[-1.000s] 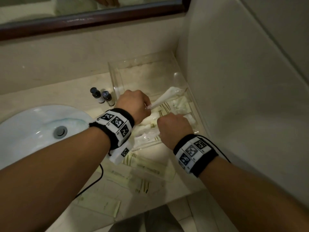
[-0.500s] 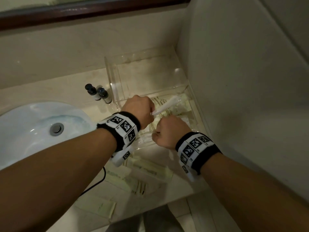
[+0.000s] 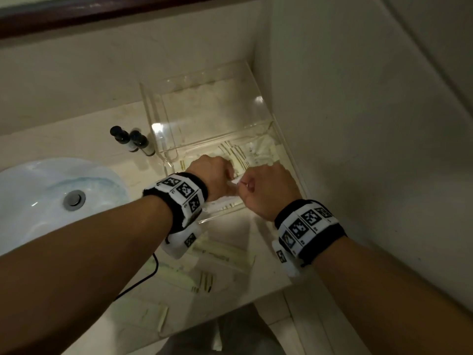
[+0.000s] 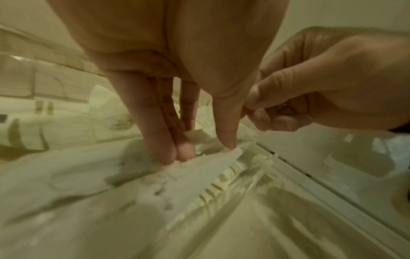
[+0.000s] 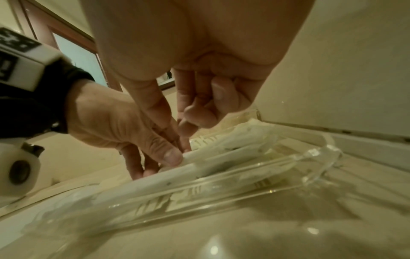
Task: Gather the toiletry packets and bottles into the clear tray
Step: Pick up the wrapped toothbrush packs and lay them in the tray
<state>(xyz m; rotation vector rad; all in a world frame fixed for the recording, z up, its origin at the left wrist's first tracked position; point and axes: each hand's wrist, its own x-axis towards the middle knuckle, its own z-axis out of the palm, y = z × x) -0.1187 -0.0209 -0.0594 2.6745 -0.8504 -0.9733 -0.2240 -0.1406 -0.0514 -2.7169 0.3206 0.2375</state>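
Observation:
The clear tray stands in the counter's corner, with several pale packets lying in its near half. My left hand reaches down into it and pinches the end of a long white packet between thumb and straight fingers; the packet lies low along the tray's front wall. My right hand hovers right beside the left, fingers curled, thumb against the index finger, nothing visible in it. Two dark-capped bottles stand left of the tray. Loose packets lie on the counter beneath my wrists.
A white sink basin with a metal drain lies at the left. The wall rises right against the tray's right side, and a mirror frame runs above. A black cable hangs from my left wrist over the counter's front edge.
My left hand has lowered the long white packet from a raised tilt down flat into the tray. The right hand has drawn back and up beside the left, fingers curled.

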